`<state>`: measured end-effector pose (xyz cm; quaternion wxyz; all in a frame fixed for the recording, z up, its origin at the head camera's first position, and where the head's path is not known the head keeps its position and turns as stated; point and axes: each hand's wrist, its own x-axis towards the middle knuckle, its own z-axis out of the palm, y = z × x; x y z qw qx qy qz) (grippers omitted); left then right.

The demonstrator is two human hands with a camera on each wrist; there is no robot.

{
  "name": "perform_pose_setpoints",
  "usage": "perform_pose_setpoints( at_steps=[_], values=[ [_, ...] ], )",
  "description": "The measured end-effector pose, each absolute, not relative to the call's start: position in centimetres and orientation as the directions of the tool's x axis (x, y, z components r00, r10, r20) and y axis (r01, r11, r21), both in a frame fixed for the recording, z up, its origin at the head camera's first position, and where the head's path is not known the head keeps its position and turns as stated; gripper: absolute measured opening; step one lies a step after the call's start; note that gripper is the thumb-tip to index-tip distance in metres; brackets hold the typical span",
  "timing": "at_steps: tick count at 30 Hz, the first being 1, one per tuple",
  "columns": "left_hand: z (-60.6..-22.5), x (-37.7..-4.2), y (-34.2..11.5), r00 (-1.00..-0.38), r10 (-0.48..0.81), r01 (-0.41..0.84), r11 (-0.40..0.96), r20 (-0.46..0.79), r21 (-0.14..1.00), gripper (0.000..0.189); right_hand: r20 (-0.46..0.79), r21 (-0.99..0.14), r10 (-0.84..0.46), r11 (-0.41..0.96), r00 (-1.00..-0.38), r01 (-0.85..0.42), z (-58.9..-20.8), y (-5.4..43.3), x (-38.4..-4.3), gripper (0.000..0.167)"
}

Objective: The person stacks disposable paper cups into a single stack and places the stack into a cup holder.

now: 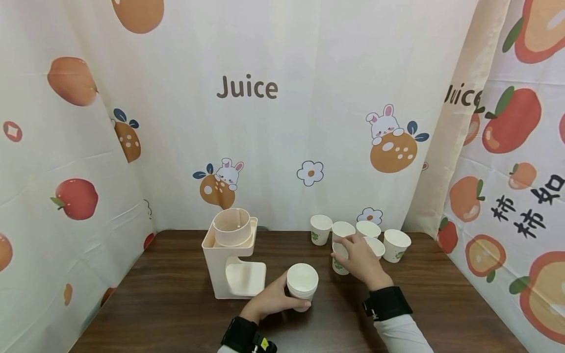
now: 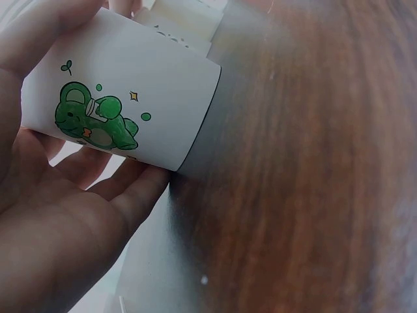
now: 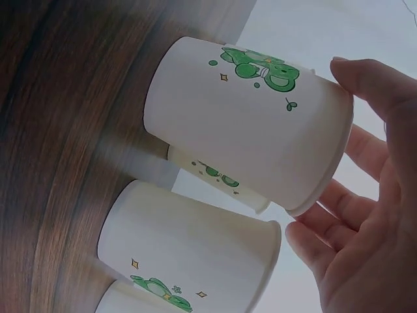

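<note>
My left hand point(image 1: 270, 298) grips a short stack of white paper cups point(image 1: 302, 279) over the front middle of the table, thumb on the near side. In the left wrist view the fingers curl round the outer paper cup point(image 2: 150, 78), which bears a green cartoon bear. Farther right, my right hand point(image 1: 361, 261) holds the front paper cup point(image 3: 241, 130) of a group by its rim, thumb on one side and fingers on the other. That cup stands upright with its base at the table. Close beside it is another paper cup point(image 3: 189, 241).
A cream juicer-like machine point(image 1: 216, 274) with a round open top stands left of my left hand. Several more paper cups, among them a left one point(image 1: 321, 229) and a right one point(image 1: 396, 245), stand at the back right. Printed curtains point(image 1: 282, 132) enclose the dark wooden table point(image 1: 167, 294).
</note>
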<state>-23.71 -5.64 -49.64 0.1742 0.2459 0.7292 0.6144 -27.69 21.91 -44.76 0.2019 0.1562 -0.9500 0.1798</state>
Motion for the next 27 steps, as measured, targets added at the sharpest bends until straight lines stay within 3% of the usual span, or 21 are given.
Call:
perform_pose_setpoints(
  at_steps=[27],
  values=[
    [-49.8,-23.8,-5.6,-0.824,0.565,0.142,0.142,0.038,0.980,0.082,0.320,-0.282,-0.313,0.870,-0.894,-0.405,-42.9,20.0,-24.9,0.038]
  ],
)
